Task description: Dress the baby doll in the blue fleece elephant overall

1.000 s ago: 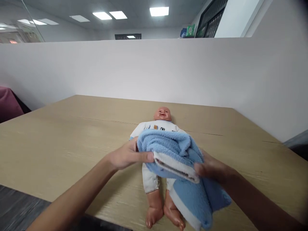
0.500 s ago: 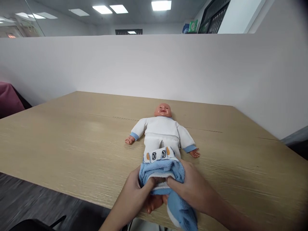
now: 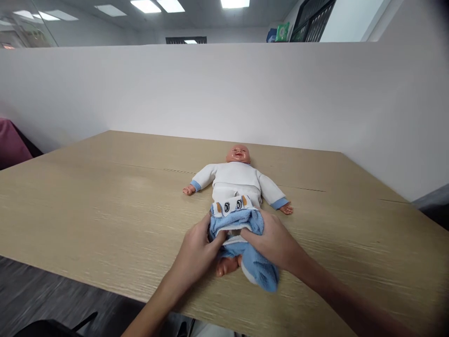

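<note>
A baby doll in a white top with blue cuffs lies on its back, head away from me. Over its lower legs is a fluffy blue garment with a white panel bearing stitched eyes and orange patches. My left hand grips the left side of the garment's opening, thumb inside the rim. On the opposite side my right hand holds the rim the same way. One bare doll foot shows below the opening. Beside it lies a rounded blue piece with a white patch; whether it is joined is unclear.
The doll lies on a wide wooden table, near its front edge. A white partition rises behind the table. At far left is a maroon cloth-like item. Dark floor shows at the lower left.
Both hands and the garment have moved away from me, up along the doll's legs. The bare foot and rounded blue piece show more fully, and my view has tilted slightly.
</note>
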Tool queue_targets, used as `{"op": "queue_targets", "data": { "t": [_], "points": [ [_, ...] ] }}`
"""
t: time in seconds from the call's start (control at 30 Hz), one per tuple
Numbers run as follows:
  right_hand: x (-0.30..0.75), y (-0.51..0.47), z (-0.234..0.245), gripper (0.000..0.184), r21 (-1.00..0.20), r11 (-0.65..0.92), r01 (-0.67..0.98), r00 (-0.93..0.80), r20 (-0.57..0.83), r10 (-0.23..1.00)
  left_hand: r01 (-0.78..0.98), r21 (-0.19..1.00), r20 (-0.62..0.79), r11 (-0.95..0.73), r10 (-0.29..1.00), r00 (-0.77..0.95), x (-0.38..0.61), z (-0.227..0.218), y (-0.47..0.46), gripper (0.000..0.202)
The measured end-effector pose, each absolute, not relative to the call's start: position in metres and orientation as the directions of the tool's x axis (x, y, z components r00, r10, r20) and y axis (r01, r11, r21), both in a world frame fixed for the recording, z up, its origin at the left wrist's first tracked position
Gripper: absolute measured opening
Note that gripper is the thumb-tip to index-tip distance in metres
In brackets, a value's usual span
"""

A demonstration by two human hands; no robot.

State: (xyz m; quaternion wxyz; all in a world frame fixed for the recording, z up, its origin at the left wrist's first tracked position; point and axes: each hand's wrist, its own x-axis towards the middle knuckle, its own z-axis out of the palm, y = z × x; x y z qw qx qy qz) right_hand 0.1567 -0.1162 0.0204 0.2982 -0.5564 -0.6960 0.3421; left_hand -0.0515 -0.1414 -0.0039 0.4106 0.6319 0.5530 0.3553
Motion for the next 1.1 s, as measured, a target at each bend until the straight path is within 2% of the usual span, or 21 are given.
{"op": "queue_targets", "data": {
  "t": [0.1,0.23,0.43,0.53,0.63,0.7,0.77,0.87,0.97,1.03,1.1],
  "points": [
    [0.153,-0.133,0.04,0.018,-0.82,0.173,0.546,-0.29,0.009,0.957,0.411,0.909,-0.003,-0.063,0.988,0.157,-0.06,0.004,-0.161,0.029],
    [0.146,-0.156,0.053,0.021,-0.839,0.202,0.505,-0.423,-0.037,0.905,0.41,0.912,-0.084,0.003,0.98,0.18,-0.069,0.005,-0.193,0.031],
    [0.142,-0.154,0.035,0.014,-0.739,0.213,0.639,-0.411,-0.093,0.907,0.534,0.839,-0.237,0.104,0.953,0.187,-0.067,-0.015,-0.197,0.033],
    [0.141,-0.155,0.026,0.027,-0.662,0.232,0.712,-0.389,-0.097,0.916,0.603,0.797,-0.191,0.044,0.965,0.181,-0.065,-0.029,-0.19,0.029],
    [0.138,-0.161,0.02,0.04,-0.513,0.24,0.824,-0.348,-0.123,0.929,0.642,0.764,-0.071,-0.066,0.98,0.186,-0.062,-0.042,-0.19,0.02],
    [0.135,-0.165,0.018,0.038,-0.425,0.239,0.873,-0.332,-0.158,0.93,0.645,0.75,0.025,-0.145,0.981,0.191,-0.058,-0.051,-0.196,0.022],
    [0.134,-0.167,0.017,0.031,-0.396,0.223,0.891,-0.318,-0.195,0.928,0.616,0.763,0.1,-0.196,0.977,0.187,-0.053,-0.059,-0.203,0.03],
    [0.137,-0.165,0.016,0.025,-0.49,0.2,0.848,-0.329,-0.191,0.925,0.509,0.838,0.139,-0.197,0.979,0.149,-0.049,-0.069,-0.211,0.038],
    [0.143,-0.161,0.012,0.023,-0.616,0.22,0.757,-0.37,-0.125,0.921,0.315,0.941,0.097,-0.12,0.991,0.088,-0.049,-0.074,-0.21,0.045],
    [0.147,-0.158,0.008,0.022,-0.671,0.236,0.703,-0.384,-0.078,0.92,0.207,0.974,0.077,-0.088,0.995,0.06,-0.053,-0.075,-0.205,0.05],
    [0.149,-0.153,0.004,0.023,-0.719,0.275,0.639,-0.41,-0.016,0.912,0.19,0.976,0.099,-0.106,0.994,0.043,-0.057,-0.073,-0.199,0.048]
  ]
}}
